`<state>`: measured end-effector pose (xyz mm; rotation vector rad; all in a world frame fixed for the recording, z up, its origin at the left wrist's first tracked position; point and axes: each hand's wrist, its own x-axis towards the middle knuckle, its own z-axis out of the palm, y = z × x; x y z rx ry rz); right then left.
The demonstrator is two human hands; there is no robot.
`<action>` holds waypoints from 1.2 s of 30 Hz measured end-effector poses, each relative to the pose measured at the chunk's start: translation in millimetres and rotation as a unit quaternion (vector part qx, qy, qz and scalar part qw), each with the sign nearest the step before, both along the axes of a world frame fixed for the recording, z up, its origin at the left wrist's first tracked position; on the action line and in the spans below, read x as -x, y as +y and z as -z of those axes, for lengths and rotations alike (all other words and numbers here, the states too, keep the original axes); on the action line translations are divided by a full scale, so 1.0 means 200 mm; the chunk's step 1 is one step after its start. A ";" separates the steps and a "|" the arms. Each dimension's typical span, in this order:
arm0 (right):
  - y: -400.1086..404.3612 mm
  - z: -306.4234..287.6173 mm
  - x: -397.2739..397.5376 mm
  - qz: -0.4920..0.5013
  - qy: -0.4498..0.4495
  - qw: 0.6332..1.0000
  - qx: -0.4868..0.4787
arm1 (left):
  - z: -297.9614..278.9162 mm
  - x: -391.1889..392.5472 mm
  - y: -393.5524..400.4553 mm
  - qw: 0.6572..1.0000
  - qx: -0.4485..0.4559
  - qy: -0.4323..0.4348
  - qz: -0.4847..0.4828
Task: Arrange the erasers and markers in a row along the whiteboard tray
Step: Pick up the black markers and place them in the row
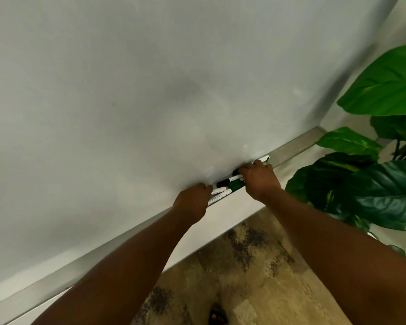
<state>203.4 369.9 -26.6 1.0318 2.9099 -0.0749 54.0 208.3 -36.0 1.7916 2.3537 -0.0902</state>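
Markers (230,184) lie bunched in the tray (291,150) between both hands; left hand (192,202) and right hand (259,179) each close fingers on them; crowded, one could roll off the lip.

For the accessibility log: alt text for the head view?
Both hands, left hand and right hand, reach into the tray under a whiteboard, handling bunched markers with black and green caps. A plant stands right.

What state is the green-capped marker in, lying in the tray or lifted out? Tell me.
Lying in the tray: the green-capped marker rests flat among the other markers, between the left hand and right hand.
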 end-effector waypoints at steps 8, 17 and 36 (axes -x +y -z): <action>0.06 0.02 0.03 -0.050 0.005 0.998 -0.038 | -0.01 -0.01 0.05 0.999 0.021 0.036 0.028; 0.10 0.05 0.05 -0.100 0.005 0.994 -0.039 | -0.05 0.00 0.06 0.997 -0.010 0.060 0.041; 0.15 0.04 0.07 -0.141 0.001 0.990 0.008 | -0.06 -0.04 0.05 0.999 -0.025 -0.026 0.001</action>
